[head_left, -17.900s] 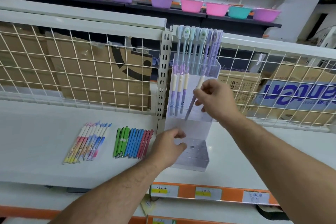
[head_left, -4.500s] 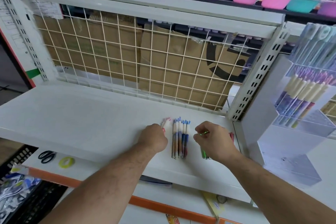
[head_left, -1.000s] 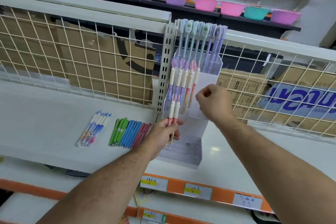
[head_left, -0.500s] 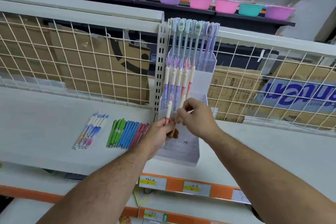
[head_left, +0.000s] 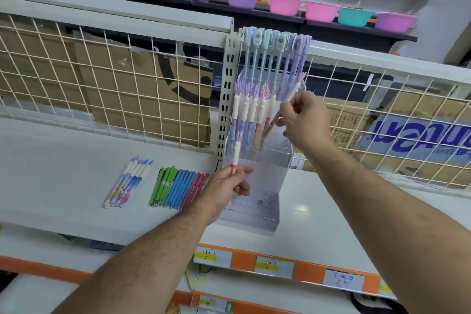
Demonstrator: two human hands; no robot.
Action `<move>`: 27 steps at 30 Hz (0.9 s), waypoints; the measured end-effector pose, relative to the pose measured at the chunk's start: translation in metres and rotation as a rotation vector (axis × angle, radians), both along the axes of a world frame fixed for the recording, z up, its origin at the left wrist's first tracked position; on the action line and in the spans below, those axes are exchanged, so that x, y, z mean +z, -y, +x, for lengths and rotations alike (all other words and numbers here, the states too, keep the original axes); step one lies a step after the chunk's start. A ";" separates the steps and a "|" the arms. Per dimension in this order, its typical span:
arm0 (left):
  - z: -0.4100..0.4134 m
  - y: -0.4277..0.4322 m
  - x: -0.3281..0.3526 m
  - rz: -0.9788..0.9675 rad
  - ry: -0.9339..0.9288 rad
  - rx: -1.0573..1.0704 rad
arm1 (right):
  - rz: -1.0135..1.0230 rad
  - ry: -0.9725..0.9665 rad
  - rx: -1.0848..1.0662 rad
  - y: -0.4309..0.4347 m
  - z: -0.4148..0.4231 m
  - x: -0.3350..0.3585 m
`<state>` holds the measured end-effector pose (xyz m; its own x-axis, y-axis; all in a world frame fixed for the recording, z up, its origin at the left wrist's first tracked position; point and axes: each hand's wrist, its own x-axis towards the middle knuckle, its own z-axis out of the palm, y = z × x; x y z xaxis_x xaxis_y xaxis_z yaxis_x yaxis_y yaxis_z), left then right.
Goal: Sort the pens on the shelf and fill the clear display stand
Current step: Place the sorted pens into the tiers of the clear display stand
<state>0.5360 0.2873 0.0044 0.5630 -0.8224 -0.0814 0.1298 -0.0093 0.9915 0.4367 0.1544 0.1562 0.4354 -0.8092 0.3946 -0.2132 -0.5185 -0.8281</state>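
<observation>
Shelf point(head_left: 63, 160): right hand point(head_left: 303, 122) pinches pen point(head_left: 269, 128), slotting into clear stand point(head_left: 265, 178), must find hole; left hand point(head_left: 226, 188) grips spare pen point(head_left: 236, 153).

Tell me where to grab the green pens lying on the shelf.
Probably mid-barrel, from above and the left. The green pens lie flat, side by side, on the shelf. Their left side is free, while the blue pens lie tight against their right.
</observation>
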 end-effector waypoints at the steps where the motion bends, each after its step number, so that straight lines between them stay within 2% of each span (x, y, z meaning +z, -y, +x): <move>1: 0.000 0.000 0.000 0.001 0.002 0.000 | -0.013 -0.022 -0.001 0.001 0.001 -0.002; 15: 0.001 0.001 -0.001 0.011 0.016 0.007 | -0.183 -0.341 0.023 0.003 0.016 -0.021; 23: 0.002 0.001 -0.002 0.013 0.017 0.007 | -0.039 -0.260 -0.001 0.008 0.014 -0.029; 27: 0.003 0.003 -0.003 0.000 0.000 0.002 | -0.080 -0.223 -0.064 -0.005 0.004 -0.043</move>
